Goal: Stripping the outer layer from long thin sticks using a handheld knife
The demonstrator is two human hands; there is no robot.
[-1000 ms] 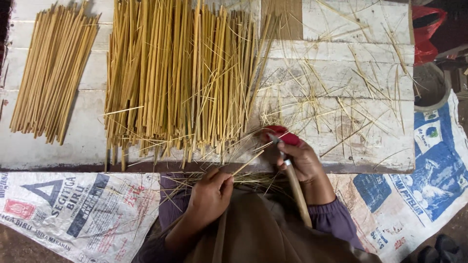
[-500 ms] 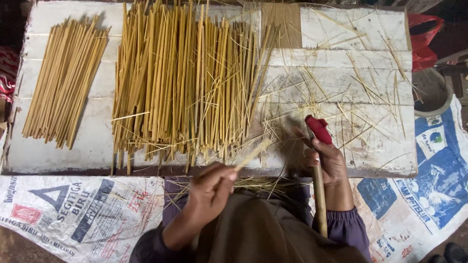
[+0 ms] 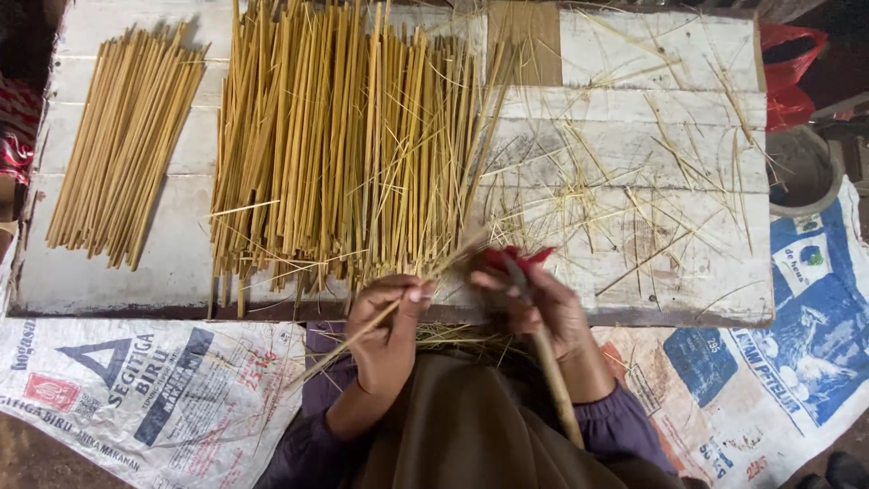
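You are bringing your right hand (image 3: 543,308) back toward centre frame, clenching a red-tipped wooden tool (image 3: 541,349). Your left hand (image 3: 385,330), now closer, is pinching a thin bamboo strip (image 3: 398,303) just below the big stick pile (image 3: 348,145); the two are meeting again.

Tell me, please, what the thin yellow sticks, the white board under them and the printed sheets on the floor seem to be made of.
The sticks look like split bamboo or cane: pale yellow, matte, with loose fibres peeling off. The board seems to be wooden planks under worn white paint; seams and bare patches show. The printed sheets look like woven plastic sacking, slightly glossy and creased, though the weave is too fine to confirm.
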